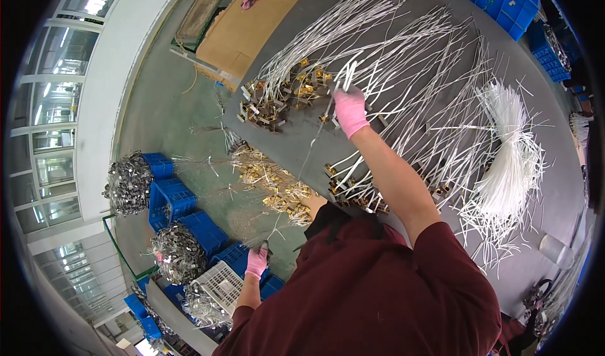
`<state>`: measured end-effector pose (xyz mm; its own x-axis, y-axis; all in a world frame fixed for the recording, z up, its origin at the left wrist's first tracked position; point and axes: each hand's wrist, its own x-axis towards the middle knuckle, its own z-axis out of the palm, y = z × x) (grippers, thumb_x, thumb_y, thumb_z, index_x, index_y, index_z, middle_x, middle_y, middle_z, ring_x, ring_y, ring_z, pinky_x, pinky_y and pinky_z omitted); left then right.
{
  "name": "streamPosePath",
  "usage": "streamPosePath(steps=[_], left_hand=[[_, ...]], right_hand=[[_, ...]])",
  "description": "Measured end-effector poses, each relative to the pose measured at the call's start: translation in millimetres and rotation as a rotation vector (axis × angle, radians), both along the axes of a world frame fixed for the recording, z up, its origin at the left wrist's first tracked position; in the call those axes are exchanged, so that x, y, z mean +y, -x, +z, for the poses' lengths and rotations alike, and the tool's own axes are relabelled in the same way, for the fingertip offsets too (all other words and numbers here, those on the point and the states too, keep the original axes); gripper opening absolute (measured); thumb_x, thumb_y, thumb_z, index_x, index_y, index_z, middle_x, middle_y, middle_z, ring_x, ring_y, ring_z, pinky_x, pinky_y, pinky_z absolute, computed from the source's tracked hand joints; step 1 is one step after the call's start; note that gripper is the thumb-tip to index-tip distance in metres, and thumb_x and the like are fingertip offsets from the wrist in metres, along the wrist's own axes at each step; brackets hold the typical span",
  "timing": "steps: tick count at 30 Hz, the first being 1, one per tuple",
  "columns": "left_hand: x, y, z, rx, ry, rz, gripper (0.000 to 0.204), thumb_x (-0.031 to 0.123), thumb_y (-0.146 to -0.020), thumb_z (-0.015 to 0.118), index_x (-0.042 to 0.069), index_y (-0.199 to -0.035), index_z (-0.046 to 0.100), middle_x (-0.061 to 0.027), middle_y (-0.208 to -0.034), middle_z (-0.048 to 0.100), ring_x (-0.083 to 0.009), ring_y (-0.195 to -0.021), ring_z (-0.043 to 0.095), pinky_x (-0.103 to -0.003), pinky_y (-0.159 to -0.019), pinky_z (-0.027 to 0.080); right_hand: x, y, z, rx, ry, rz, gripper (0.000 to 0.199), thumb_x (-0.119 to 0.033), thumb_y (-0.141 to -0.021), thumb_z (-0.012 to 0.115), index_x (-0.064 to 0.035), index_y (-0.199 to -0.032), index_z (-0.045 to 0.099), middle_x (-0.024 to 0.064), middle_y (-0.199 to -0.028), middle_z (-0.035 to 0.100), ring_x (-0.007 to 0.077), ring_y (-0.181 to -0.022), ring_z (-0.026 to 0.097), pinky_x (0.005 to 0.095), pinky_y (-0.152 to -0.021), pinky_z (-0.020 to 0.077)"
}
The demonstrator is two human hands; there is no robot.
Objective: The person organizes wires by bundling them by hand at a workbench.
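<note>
A person in a dark red top leans over a grey table (302, 135) strewn with thin white wires tipped with small brass terminals. The right hand (350, 110), in a pink glove, is closed around a few white wires (345, 79) near a brass-tipped cluster (283, 97). The left hand (257, 261), also pink-gloved, hangs low beside blue crates (183, 198), gripping a dangling bundle of wires (277, 189).

Wires (403, 60) lie spread on the table (302, 142). A wire bundle (510, 160) sits at its right. Crates (183, 211) stand on the floor to the left. Cardboard (252, 22) lies behind the table.
</note>
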<state>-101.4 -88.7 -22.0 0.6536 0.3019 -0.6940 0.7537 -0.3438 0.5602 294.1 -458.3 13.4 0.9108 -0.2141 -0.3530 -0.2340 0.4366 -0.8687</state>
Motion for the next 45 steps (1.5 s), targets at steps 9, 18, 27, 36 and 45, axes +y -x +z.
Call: streamPosePath(steps=[9,18,27,36,45], left_hand=[[3,-20,7,-0.022,-0.059,0.046,0.048,0.043,-0.094,0.052,0.004,-0.067,0.057,-0.0005,-0.052,0.050,-0.0100,-0.040,0.044,-0.027,-0.039,0.034],[-6,-41,17,0.003,0.027,-0.007,0.052,0.045,-0.094,0.051,0.002,-0.065,0.058,-0.0011,-0.051,0.050,-0.0101,-0.043,0.045,-0.026,-0.041,0.034],[-85,-121,74,-0.071,0.399,-0.009,0.026,0.021,-0.096,0.050,-0.002,-0.102,0.059,-0.0016,-0.059,0.051,-0.0098,-0.048,0.046,-0.024,-0.045,0.036],[-138,-191,105,-0.109,0.582,-0.046,0.028,0.020,-0.093,0.051,-0.004,-0.105,0.058,-0.0010,-0.058,0.048,-0.0086,-0.048,0.043,-0.023,-0.044,0.031],[-131,-179,89,-0.027,0.459,-0.176,0.026,0.018,-0.093,0.051,-0.003,-0.104,0.059,-0.0003,-0.057,0.047,-0.0082,-0.046,0.041,-0.023,-0.043,0.030]], right_hand=[[-33,-11,10,-0.110,-0.071,-0.167,0.018,-0.017,-0.085,0.060,0.0009,-0.083,0.060,0.0005,-0.065,0.052,0.0095,-0.057,0.044,0.0269,-0.052,0.0413],[-48,10,57,-0.022,0.110,0.211,0.023,-0.017,-0.081,0.066,0.0043,-0.090,0.063,0.0073,-0.073,0.063,0.0168,-0.060,0.061,0.0297,-0.054,0.0485],[-99,-2,76,-0.027,0.096,0.263,0.024,-0.018,-0.083,0.067,-0.0005,-0.098,0.061,0.0002,-0.062,0.053,0.0076,-0.046,0.047,0.0222,-0.037,0.0349],[-72,25,35,-0.029,-0.015,0.255,0.028,-0.017,-0.082,0.055,-0.0005,-0.105,0.061,0.0096,-0.078,0.066,0.0106,-0.050,0.052,0.0256,-0.041,0.0381],[-154,-25,83,-0.269,-0.270,-0.369,0.039,-0.028,-0.097,0.037,0.0013,-0.116,0.055,0.0246,-0.106,0.064,0.0155,-0.057,0.052,0.0251,-0.049,0.0432]])
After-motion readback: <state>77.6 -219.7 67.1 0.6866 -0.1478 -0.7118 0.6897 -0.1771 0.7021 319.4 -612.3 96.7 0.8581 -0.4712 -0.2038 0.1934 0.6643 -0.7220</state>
